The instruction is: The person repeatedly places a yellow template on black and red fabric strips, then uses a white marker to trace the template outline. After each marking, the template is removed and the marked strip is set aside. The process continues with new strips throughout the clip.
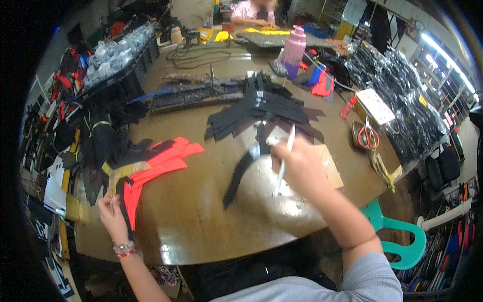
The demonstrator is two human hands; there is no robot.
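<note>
My right hand (297, 163) is closed round a slim white pen-like stick (281, 173), held upright over a pale, shiny rounded area (256, 186) of the table. Beside it lies a curved black strip (237, 176). Beyond the hand is a fanned pile of black fabric strips (256, 113). On the left, my left hand (111, 214) pinches the lower end of a yellowish-brown strip (114, 183), which bends near black and bright orange-red fabric pieces (163, 158). What exactly this strip is cannot be made out.
On the brown table (201, 226) stand a pink-purple bottle (293, 53) and a small red bottle (347, 108). Orange-handled scissors (368, 137) rest at the right. Plastic-wrapped bundles (402, 100) and a black crate (121, 75) flank it. A green stool (402, 236) is near; a person (253, 12) sits opposite.
</note>
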